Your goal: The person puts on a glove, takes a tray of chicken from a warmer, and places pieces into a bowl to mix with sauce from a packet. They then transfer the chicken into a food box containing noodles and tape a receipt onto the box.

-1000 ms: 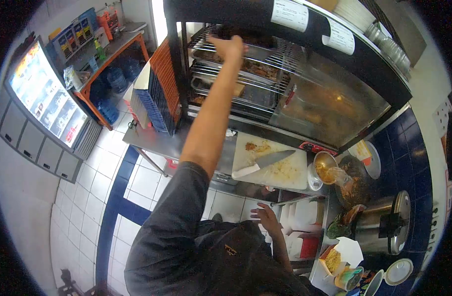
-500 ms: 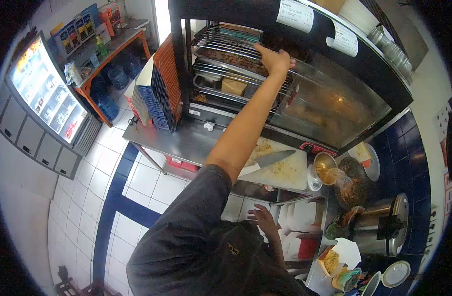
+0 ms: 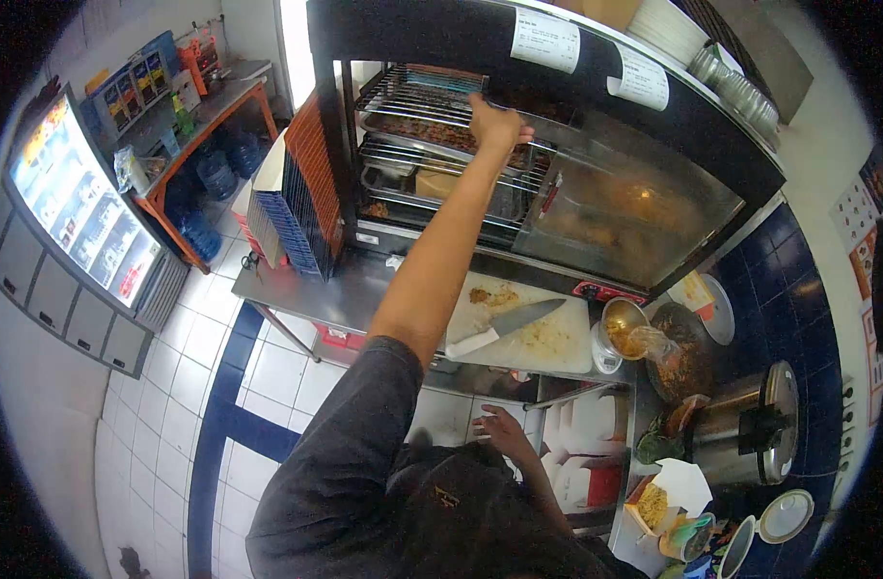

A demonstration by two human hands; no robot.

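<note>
While left hand (image 3: 499, 127) is reaching into display cabinet (image 3: 412, 34), fingers bent at upper wire rack (image 3: 407, 92) above food tray (image 3: 424, 130), grip unclear, right hand (image 3: 504, 431) is hovering, fingers loosely spread, near cutting board (image 3: 562, 352).

Open cabinet (image 3: 422, 29) front beside glass door (image 3: 634, 217), wire racks (image 3: 412, 95) across inside.

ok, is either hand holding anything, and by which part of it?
Right hand: nothing, it's open. Left hand: at the cabinet opening, by the upper wire rack; can't tell if it grips anything.
</note>
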